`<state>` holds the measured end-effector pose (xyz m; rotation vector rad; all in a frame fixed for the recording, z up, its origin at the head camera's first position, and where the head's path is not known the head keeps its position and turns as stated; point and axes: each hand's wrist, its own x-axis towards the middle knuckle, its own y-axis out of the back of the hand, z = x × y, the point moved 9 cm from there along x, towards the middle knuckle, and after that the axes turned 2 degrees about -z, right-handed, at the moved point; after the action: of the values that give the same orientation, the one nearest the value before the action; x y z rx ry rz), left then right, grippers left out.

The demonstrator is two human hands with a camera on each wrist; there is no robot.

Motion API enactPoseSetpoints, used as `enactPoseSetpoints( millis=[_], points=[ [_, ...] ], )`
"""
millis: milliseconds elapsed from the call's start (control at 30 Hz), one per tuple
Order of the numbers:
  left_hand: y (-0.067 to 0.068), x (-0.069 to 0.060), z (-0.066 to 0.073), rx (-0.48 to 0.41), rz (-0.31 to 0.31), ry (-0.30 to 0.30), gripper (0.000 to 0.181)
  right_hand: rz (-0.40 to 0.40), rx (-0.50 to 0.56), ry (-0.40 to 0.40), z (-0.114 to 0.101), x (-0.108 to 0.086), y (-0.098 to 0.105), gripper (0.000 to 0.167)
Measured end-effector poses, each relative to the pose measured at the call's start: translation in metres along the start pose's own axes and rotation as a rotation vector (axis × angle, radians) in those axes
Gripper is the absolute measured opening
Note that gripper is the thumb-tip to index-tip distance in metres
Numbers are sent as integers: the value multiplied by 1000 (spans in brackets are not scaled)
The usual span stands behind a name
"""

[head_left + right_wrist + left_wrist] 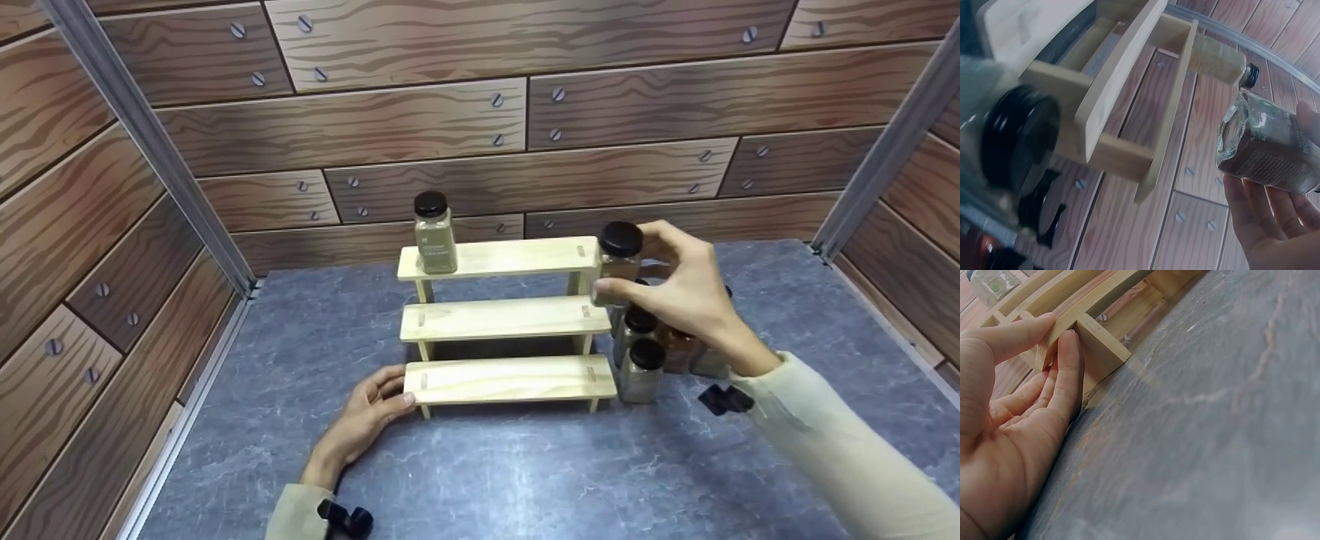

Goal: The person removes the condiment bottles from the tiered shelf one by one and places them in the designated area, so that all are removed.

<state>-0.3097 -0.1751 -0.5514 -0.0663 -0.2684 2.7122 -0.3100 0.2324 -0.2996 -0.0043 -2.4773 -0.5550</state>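
Note:
A three-tier wooden shelf rack [510,318] stands on the grey tabletop. My left hand [367,412] pinches the left end of its lowest step; in the left wrist view the thumb [1024,334] lies on the board and fingers reach under it. In the air by the right end of the top step, my right hand [686,289] grips a black-capped spice jar [616,264] between thumb and fingers. The right wrist view shows that jar's glass base [1235,132] clear of the shelf. Another spice jar [436,238] stands upright at the top step's left end.
Several more black-capped jars [641,375] stand grouped right of the rack, partly hidden beneath my right hand. One beside them holds reddish-brown contents [679,351]. Wood-patterned walls [420,124] enclose the tabletop [480,480] at the back and sides.

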Motion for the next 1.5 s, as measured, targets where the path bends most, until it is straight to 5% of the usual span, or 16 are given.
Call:
enactPoseSetpoints(
  millis=[833,1500],
  points=[
    [-1,0,0,5,0,6,66,67,-64,-66,31,-43,45,60],
    [0,0,1,-6,1,4,66,125,27,-98,61,-72,63,60]
  ],
)
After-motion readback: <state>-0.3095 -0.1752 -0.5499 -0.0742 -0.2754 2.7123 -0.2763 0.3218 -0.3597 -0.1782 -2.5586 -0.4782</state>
